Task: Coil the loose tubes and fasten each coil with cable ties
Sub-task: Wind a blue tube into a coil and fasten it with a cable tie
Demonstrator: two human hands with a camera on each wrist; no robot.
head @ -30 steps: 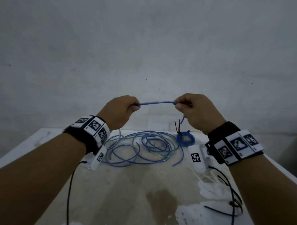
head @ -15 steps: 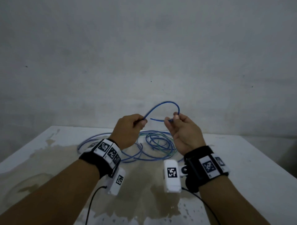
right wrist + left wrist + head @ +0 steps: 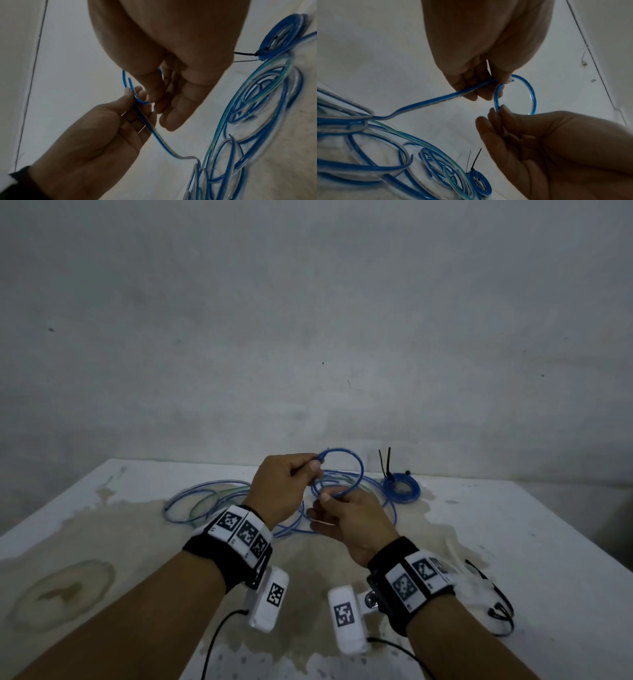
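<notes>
Head: stained white table (image 3: 513, 542) against grey wall; loose tubes (image 3: 205, 498) lie on it, tied coil (image 3: 401, 487) beyond. L-wrist: left hand (image 3: 488, 40) pinches blue tube (image 3: 533, 94) loop — held above table. R-wrist: right hand (image 3: 171, 40) grip pinches loop's lower arc.

Taking the tangle of loose tubes (image 3: 219, 501) as landmark: it sprawls across the far middle of the bench (image 3: 531, 542), blocking a low pass there. Just right of it sits a tied blue coil (image 3: 401, 487), its black cable tie tails (image 3: 385, 462) sticking up. Further right and nearer, black cables (image 3: 501, 607) lie on the surface. Left of the tangle the bench lies bare, stained only
</notes>
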